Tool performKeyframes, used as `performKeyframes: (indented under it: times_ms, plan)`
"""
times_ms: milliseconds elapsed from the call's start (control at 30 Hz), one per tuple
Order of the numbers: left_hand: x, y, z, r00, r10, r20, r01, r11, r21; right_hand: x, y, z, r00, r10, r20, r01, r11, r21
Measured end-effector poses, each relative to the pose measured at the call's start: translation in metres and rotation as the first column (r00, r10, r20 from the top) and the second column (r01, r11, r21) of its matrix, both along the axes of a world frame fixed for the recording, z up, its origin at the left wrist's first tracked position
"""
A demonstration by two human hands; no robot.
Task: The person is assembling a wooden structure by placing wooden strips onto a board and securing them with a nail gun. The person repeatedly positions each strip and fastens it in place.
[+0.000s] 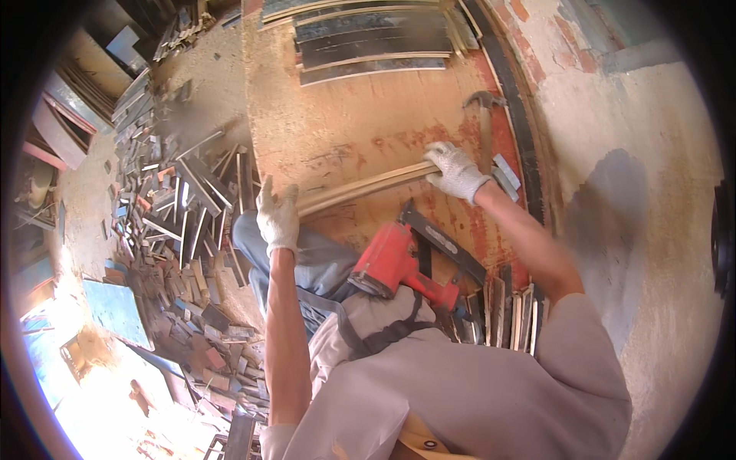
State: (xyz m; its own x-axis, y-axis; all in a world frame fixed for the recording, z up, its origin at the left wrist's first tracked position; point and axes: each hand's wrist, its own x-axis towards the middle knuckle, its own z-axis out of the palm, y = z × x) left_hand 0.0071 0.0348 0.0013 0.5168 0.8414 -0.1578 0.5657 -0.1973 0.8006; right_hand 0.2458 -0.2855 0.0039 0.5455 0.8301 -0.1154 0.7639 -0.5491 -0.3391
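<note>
Both of my hands wear pale knitted work gloves. My right hand point(454, 170) has its fingers wrapped round the right end of a few narrow wooden strips point(364, 188), which lie together across the work surface. At their left end is my left hand point(277, 218), closed on them near the bench edge; its grip is partly hidden. Between my arms and close to my body rests a red nail gun point(391, 261) with a black magazine. Beyond my right hand lies a claw hammer point(485, 126), and beside my wrist are small grey metallic strips point(506, 178).
A stack of dark-faced boards point(372, 42) lies at the far end of the wooden bench top point(307, 115). Several upright wood pieces point(510, 314) stand near my right elbow. Scrap wood point(180, 207) heaps over the floor at left. A plastered wall point(644, 230) bounds the right side.
</note>
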Motion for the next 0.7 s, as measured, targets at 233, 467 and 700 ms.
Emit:
performKeyframes:
  times_ms: [233,467,700]
  plan:
    - [0.009,-0.026,-0.032,0.981,-0.013,-0.193,0.035,0.993,0.11,-0.036,-0.038,-0.042,0.872,-0.487,-0.045,0.473,0.816,0.332]
    - [-0.016,-0.006,0.002,0.933,-0.134,-0.334,0.162,0.985,0.059,-0.041,-0.054,-0.01,0.741,-0.41,-0.532,0.64,0.67,0.376]
    - [-0.016,-0.004,0.005,0.97,-0.097,-0.222,0.078,0.993,-0.092,-0.019,-0.091,0.04,0.312,-0.27,-0.911,0.906,0.373,0.2]
